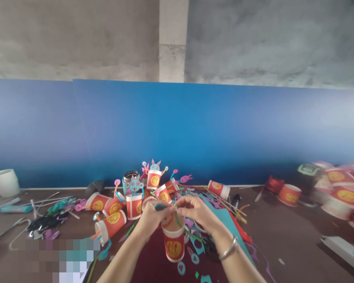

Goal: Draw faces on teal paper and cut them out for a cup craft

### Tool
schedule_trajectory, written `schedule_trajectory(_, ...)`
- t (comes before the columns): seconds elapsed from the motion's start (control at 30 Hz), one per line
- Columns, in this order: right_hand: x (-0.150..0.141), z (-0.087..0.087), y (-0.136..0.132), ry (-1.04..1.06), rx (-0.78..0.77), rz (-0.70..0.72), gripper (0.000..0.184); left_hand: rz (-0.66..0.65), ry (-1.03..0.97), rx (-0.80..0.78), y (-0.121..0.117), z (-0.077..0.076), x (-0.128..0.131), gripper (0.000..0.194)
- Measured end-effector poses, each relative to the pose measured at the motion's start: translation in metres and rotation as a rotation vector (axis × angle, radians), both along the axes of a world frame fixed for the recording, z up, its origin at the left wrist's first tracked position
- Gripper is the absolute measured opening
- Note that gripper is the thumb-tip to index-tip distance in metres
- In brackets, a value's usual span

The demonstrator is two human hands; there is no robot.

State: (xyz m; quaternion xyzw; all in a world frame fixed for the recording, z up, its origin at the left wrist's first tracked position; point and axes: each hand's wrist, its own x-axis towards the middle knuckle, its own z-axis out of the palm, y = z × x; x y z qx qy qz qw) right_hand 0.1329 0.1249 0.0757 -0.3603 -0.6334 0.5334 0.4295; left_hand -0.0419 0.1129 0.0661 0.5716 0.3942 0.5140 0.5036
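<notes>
Both hands meet in the middle of the head view, above a red paper cup (pixel 174 245) with a yellow round print and a white rim. The cup stands upright on a dark red surface. My left hand (pixel 153 218) is closed, its thumb and fingers pinched, with a small dark blue-grey object (pixel 160 206) in it whose kind I cannot make out. My right hand (pixel 196 212), a silver bangle on its wrist, pinches a narrow green strip (pixel 177 220) that hangs down at the cup's mouth. The fingertips almost touch, and what lies between them is partly hidden.
Decorated cups with paper faces and arms (pixel 135 206) are heaped behind my left hand. Stacked cups (pixel 342 194) stand at the right, near a white box-like object (pixel 345 251). Paper cut-outs (pixel 181 268) lie in front. A white mug (pixel 6 182) stands far left, and a blue partition (pixel 177 133) rises behind.
</notes>
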Motion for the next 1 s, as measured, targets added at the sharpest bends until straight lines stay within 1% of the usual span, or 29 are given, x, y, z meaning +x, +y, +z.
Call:
schedule_trajectory(0.07,0.0,0.001,0.001,-0.088,0.076,-0.047,0.024,0.07,0.05,0.031,0.0,0.0,0.0,0.022)
schedule_trajectory(0.1,0.0,0.002,0.001,-0.116,0.106,-0.062,0.023,0.082,0.072,0.032,0.0,0.0,0.0,0.021)
schedule_trajectory(0.27,-0.004,0.002,0.0,-0.157,0.164,-0.086,0.02,0.054,0.102,0.03,0.001,-0.006,-0.002,0.019)
schedule_trajectory(0.4,-0.008,0.0,-0.001,-0.217,0.261,-0.206,0.015,0.173,0.123,0.111,0.002,-0.007,0.002,0.015)
schedule_trajectory(0.47,-0.01,-0.001,-0.003,-0.271,0.288,-0.248,0.014,0.206,0.139,0.13,0.002,-0.005,0.004,0.014)
schedule_trajectory(0.67,-0.01,0.0,-0.006,-0.31,0.3,-0.238,0.012,0.119,0.159,0.138,-0.002,0.001,0.003,0.021)
schedule_trajectory(0.77,-0.01,0.002,-0.006,-0.301,0.27,-0.238,0.011,0.11,0.167,0.145,-0.001,-0.001,0.002,0.022)
schedule_trajectory(0.83,-0.01,0.003,-0.006,-0.281,0.26,-0.271,0.011,0.103,0.142,0.13,0.001,-0.004,0.003,0.021)
schedule_trajectory(0.93,-0.011,0.004,-0.007,-0.325,0.279,-0.335,0.009,0.118,0.127,0.105,0.004,-0.008,0.005,0.017)
schedule_trajectory(1.0,-0.013,0.004,-0.008,-0.399,0.289,-0.356,0.013,0.162,0.17,0.11,0.004,-0.009,0.007,0.015)
